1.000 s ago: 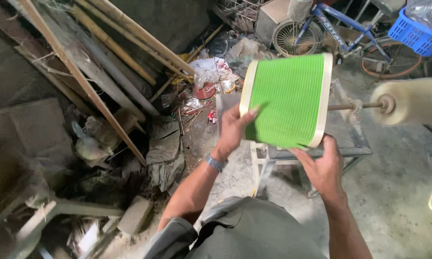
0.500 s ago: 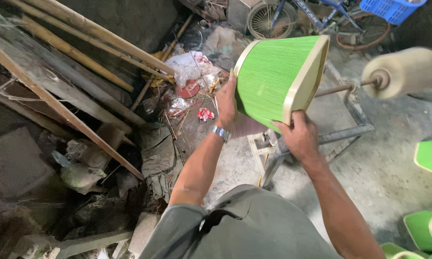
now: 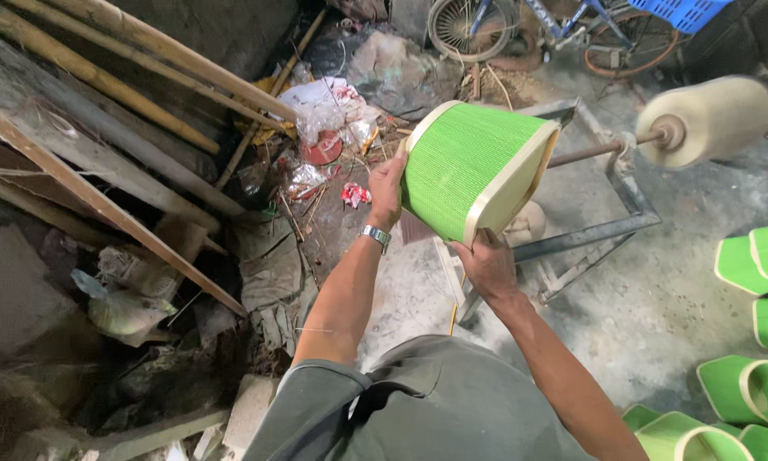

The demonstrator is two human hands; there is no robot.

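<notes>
Left hand point(image 3: 387, 189) and right hand point(image 3: 486, 263) grip green basket point(image 3: 469, 166), fingers wrapped on sides. Buffing roller point(image 3: 708, 119) beyond fingertips, not touching. Polishing seems unfinished; more green baskets point(image 3: 755, 388) lie right of fingers.

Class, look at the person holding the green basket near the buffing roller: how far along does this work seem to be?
Looks done: several green baskets lie on the floor at right. In hand: one green basket, gripped by the left hand and right hand, apart from the buffing roller. Left: whether unworked baskets remain cannot be seen.
</notes>
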